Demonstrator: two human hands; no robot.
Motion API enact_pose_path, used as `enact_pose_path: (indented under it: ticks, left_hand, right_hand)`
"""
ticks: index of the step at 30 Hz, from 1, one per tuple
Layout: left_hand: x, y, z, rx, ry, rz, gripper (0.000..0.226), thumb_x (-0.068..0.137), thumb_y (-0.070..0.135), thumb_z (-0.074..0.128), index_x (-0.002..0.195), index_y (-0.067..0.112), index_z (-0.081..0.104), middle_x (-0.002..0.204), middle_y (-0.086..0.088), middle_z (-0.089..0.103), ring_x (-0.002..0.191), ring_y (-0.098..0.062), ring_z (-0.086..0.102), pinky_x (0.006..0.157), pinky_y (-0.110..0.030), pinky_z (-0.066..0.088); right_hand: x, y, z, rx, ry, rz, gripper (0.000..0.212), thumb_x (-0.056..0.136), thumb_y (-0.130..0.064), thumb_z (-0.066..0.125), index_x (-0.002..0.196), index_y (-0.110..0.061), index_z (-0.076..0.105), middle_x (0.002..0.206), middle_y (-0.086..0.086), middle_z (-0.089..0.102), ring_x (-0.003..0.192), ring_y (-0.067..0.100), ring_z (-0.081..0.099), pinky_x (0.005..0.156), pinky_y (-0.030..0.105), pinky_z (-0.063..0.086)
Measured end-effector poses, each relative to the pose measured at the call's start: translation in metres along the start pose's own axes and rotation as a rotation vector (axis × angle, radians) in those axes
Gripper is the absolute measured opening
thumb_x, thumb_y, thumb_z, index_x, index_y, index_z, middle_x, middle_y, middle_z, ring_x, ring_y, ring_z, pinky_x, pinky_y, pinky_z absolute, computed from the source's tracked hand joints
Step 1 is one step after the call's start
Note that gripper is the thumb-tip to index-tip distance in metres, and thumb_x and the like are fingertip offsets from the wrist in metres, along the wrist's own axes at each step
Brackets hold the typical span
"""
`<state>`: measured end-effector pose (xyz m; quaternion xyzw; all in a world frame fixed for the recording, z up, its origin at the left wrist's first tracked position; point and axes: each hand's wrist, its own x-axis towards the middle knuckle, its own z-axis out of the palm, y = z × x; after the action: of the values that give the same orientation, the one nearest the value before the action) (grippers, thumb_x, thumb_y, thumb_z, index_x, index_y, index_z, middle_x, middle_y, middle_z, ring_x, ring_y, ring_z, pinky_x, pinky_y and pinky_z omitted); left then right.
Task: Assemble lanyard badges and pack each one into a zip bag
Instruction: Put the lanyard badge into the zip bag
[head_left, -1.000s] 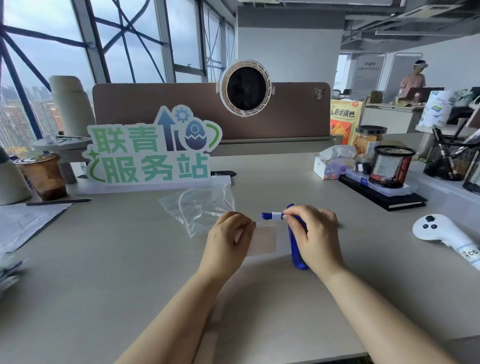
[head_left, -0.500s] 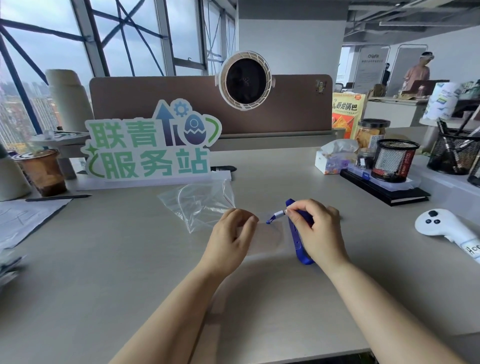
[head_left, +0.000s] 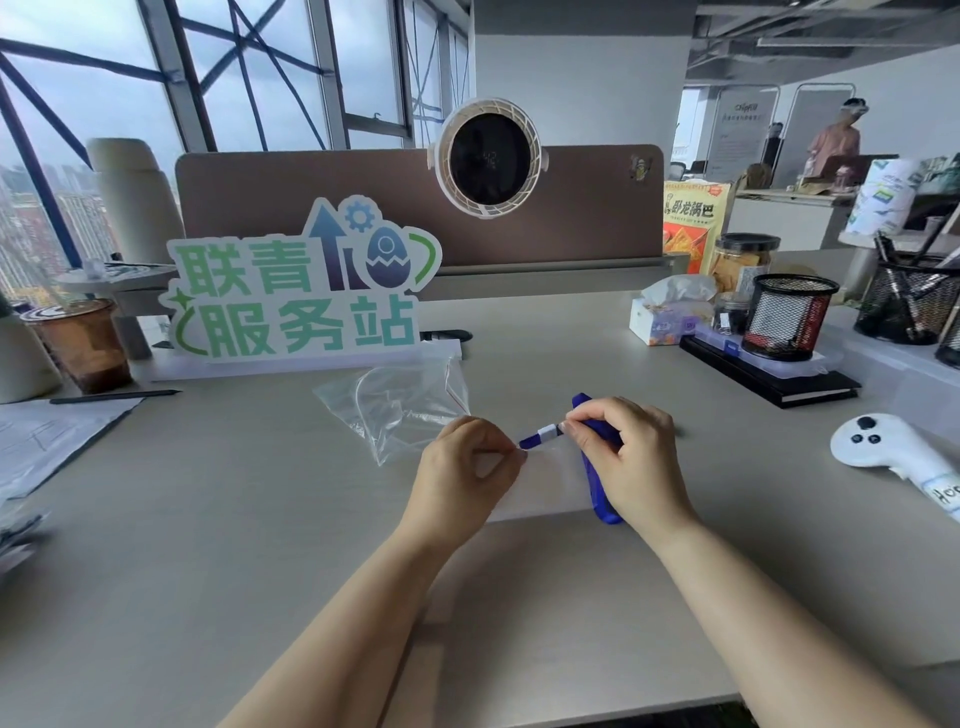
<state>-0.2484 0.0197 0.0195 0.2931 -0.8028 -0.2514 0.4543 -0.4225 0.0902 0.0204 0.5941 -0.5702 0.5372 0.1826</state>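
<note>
A clear badge holder (head_left: 545, 486) lies flat on the desk between my hands. My left hand (head_left: 462, 470) pinches its upper left edge. My right hand (head_left: 631, 457) grips a folded blue lanyard (head_left: 597, 493) and pinches its clip end (head_left: 540, 435), whose tip points at the holder's top edge by my left fingertips. Whether the clip is hooked into the holder I cannot make out. An empty clear zip bag (head_left: 400, 410) lies crumpled on the desk just behind my left hand.
A green standing sign (head_left: 296, 291) is behind the bag. A white controller (head_left: 883, 447) lies at the right, with a black notebook (head_left: 779, 374), mesh pen cups (head_left: 789, 322) and a tissue box (head_left: 670, 317) behind it. Papers (head_left: 47, 436) and an iced drink (head_left: 83, 343) are at the left.
My right hand has tilted the lanyard's clip end from level down and left, so its tip now meets the holder's top edge at my left fingertips. The left hand stayed on the holder.
</note>
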Motion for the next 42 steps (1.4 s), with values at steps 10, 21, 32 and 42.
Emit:
enact_pose_path:
  ticks: [10,21,32,42]
  left_hand:
    - [0.006,-0.005,-0.03,-0.111,-0.192,-0.055,0.013,0.081,0.008,0.07,0.072,0.015,0.063,0.082,0.006,0.064,0.075,-0.006,0.058,0.069,-0.012,0.041]
    - [0.016,-0.009,-0.029,-0.479,0.414,-0.458,0.01,0.084,0.017,0.069,0.079,0.009,0.066,0.078,-0.003,0.067,0.068,-0.014,0.058,0.062,-0.03,0.047]
    - [0.014,-0.012,-0.017,0.047,0.138,-0.056,0.012,0.075,0.003,0.072,0.07,0.01,0.064,0.08,0.006,0.056,0.073,0.003,0.053,0.064,-0.002,0.036]
    - [0.007,-0.007,-0.014,-0.058,-0.134,0.018,0.034,0.077,0.006,0.071,0.07,0.032,0.05,0.081,0.005,0.063,0.073,-0.007,0.057,0.067,-0.016,0.043]
  right_hand:
    - [0.001,0.003,-0.01,0.276,-0.044,0.374,0.004,0.086,-0.013,0.066,0.086,-0.016,0.069,0.087,-0.009,0.07,0.081,-0.003,0.061,0.072,0.006,0.043]
    - [-0.014,0.009,0.009,0.055,-0.39,0.169,0.024,0.093,-0.026,0.053,0.11,-0.034,0.069,0.071,-0.018,0.064,0.067,0.013,0.057,0.069,0.032,0.046]
    - [-0.003,-0.016,0.006,-0.088,-0.213,-0.155,0.013,0.084,-0.031,0.059,0.08,-0.023,0.068,0.075,-0.013,0.066,0.069,0.007,0.057,0.072,0.03,0.036]
    - [0.009,-0.024,-0.003,0.004,-0.071,-0.13,0.017,0.079,-0.03,0.063,0.079,-0.014,0.07,0.078,-0.01,0.066,0.076,0.005,0.055,0.078,0.014,0.034]
